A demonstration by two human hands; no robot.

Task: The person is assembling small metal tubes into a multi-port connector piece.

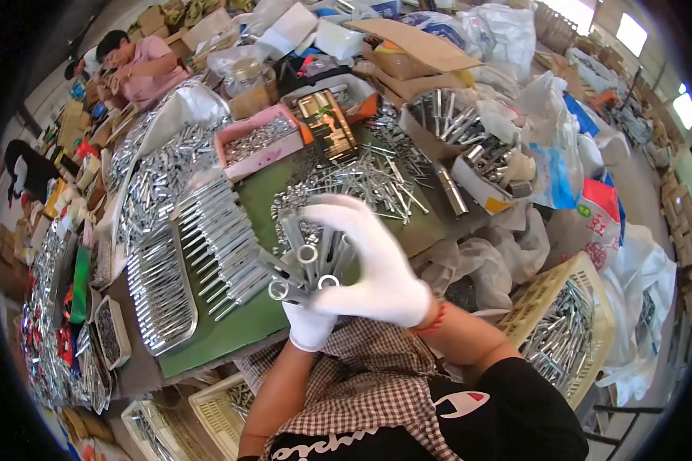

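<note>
Above the green table mat, a loose bundle of several shiny metal tubes is between my hands, open ends facing me. My right hand, in a white glove, curves round the bundle's right side. Its thumb lies by the near tube ends and its fingers reach over the far side. My left hand, also gloved in white, is beneath the bundle and closed about it; its fingers are mostly hidden. To the left, a row of metal sleeves with thin rods lies side by side on the mat.
A metal tray of lined-up rods is at the left. Beyond are a pink box of small parts, a phone-like screen and loose screws. A yellow crate of metal parts stands right. Another person sits far left.
</note>
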